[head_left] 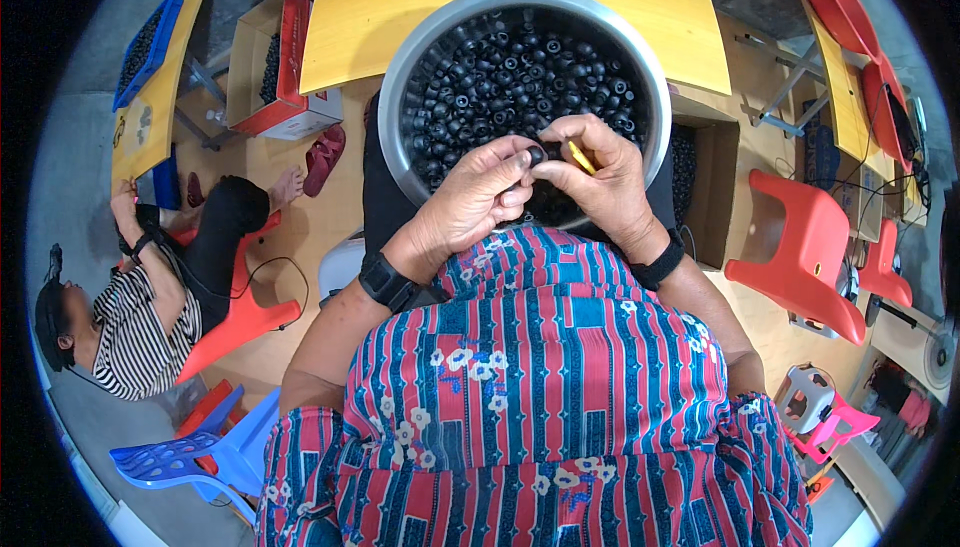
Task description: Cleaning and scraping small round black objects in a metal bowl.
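So the biggest thing up top is the yellow table (380, 17), curved by the lens, running across the far side of the view. Right in front of it sits a big metal bowl (400, 77), resting on the person's lap and packed with small black rubber rings (500, 67), each with a hole in the middle. There are loads of them, piled well up the sides.

Off to the left another person in a striped shirt (140, 327) sits on a red chair (240, 317), with a cardboard box with a red side (285, 57) of the same black bits standing on the floor near their feet. On the right there's an empty red plastic chair (800, 247), and an open brown box (715, 187) just beside the bowl.

Both hands meet over the near edge of the bowl. The left hand (470, 202) has its fingertips pressed together, pinching one black ring (537, 155) between thumb and forefinger. The right hand (600, 182) is curled in touching it from the other side, fingers closed around a small yellow tool (580, 157) that pokes out just beside the ring. Each wrist wears a black band, the left one (385, 282) chunkier.
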The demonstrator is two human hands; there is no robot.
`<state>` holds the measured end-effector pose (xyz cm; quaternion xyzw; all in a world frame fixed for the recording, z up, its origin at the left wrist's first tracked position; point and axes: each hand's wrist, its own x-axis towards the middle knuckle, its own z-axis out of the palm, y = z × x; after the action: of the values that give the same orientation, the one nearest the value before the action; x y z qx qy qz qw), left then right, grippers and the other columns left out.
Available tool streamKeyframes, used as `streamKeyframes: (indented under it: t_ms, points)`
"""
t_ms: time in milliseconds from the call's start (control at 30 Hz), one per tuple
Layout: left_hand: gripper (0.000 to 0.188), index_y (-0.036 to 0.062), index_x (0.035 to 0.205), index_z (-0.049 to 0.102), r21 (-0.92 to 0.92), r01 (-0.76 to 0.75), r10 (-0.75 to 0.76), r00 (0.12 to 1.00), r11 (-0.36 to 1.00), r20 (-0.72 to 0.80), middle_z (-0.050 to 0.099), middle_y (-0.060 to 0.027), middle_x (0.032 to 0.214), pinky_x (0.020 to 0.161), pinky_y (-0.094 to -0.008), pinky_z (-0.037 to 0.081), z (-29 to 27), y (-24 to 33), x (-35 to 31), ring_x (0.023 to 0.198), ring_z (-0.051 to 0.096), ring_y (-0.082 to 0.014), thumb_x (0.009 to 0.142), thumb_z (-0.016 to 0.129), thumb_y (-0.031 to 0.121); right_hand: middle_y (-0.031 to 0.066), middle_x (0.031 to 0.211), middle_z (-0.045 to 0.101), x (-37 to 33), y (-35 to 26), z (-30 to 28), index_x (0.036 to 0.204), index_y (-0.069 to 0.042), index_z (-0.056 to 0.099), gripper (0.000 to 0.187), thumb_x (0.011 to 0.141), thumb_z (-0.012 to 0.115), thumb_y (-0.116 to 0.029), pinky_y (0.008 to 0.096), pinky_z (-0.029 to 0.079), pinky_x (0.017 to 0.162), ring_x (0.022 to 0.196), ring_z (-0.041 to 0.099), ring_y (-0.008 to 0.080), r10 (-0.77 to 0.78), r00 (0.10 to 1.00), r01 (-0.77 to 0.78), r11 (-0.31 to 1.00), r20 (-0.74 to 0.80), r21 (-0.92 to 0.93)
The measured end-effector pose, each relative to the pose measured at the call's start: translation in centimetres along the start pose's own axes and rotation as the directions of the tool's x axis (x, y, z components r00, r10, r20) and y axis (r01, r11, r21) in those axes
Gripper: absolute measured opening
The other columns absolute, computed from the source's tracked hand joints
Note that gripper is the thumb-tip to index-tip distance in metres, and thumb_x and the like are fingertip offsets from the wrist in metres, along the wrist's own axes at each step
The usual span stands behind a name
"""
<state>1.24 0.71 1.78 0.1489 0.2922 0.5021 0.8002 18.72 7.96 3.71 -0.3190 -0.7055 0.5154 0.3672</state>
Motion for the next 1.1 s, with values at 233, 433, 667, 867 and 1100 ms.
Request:
streamKeyframes:
  t_ms: [233, 433, 667, 867, 1100]
  points:
    - [0.020, 0.0055, 0.111, 0.055, 0.144, -0.183, 0.184, 0.983, 0.973, 0.005, 0.048, 0.0024, 0.080, 0.051, -0.0165, 0.031, -0.6, 0.3, -0.3, 0.062, 0.038, -0.0026, 0.100, 0.058, 0.021, 0.0140, 0.084, 0.062, 0.2, -1.0, -1.1, 0.094, -0.002, 0.064, 0.019, 0.089, 0.065, -0.020, 0.0350, 0.049, 0.073, 0.079, 0.062, 0.0297, -0.060, 0.986, 0.090, 0.977, 0.157, -0.191]
    - [0.021, 0.0028, 0.114, 0.055, 0.324, -0.244, 0.255, 0.967, 0.914, 0.008, 0.049, 0.0032, 0.076, 0.052, -0.0171, 0.033, -1.0, 0.4, -0.4, 0.060, 0.037, -0.0016, 0.099, 0.059, 0.017, 0.0119, 0.077, 0.058, 0.1, -0.8, -0.9, 0.094, -0.008, 0.065, 0.016, 0.087, 0.067, -0.023, 0.0391, 0.049, 0.065, 0.073, 0.062, 0.0323, -0.146, 0.963, 0.218, 0.916, 0.225, -0.337]
    - [0.025, 0.0025, 0.114, 0.055, 0.400, -0.254, 0.268, 0.963, 0.881, 0.022, 0.051, 0.0020, 0.079, 0.054, -0.0178, 0.034, -0.9, 0.6, -0.5, 0.061, 0.040, -0.0028, 0.098, 0.061, 0.021, 0.0108, 0.076, 0.058, 0.2, -1.0, -1.0, 0.093, -0.009, 0.065, 0.017, 0.086, 0.068, -0.024, 0.0394, 0.050, 0.063, 0.071, 0.061, 0.0312, -0.178, 0.961, 0.247, 0.896, 0.211, -0.370]
    - [0.028, 0.0030, 0.114, 0.055, 0.389, -0.230, 0.245, 0.969, 0.892, 0.011, 0.051, 0.0018, 0.080, 0.054, -0.0181, 0.034, -0.8, 0.6, -0.6, 0.061, 0.040, -0.0035, 0.098, 0.061, 0.025, 0.0105, 0.076, 0.058, 0.2, -0.9, -1.0, 0.093, -0.008, 0.065, 0.017, 0.087, 0.068, -0.024, 0.0392, 0.050, 0.063, 0.071, 0.061, 0.0308, -0.174, 0.962, 0.245, 0.893, 0.211, -0.379]
    - [0.023, 0.0030, 0.116, 0.056, 0.337, -0.231, 0.241, 0.970, 0.913, 0.012, 0.054, 0.0010, 0.082, 0.052, -0.0165, 0.035, -1.0, 0.4, -0.5, 0.061, 0.041, -0.0012, 0.099, 0.058, 0.018, 0.0111, 0.076, 0.057, 0.2, -0.6, -0.9, 0.092, -0.007, 0.065, 0.016, 0.088, 0.066, -0.023, 0.0389, 0.049, 0.064, 0.071, 0.061, 0.0309, -0.164, 0.965, 0.229, 0.909, 0.205, -0.347]
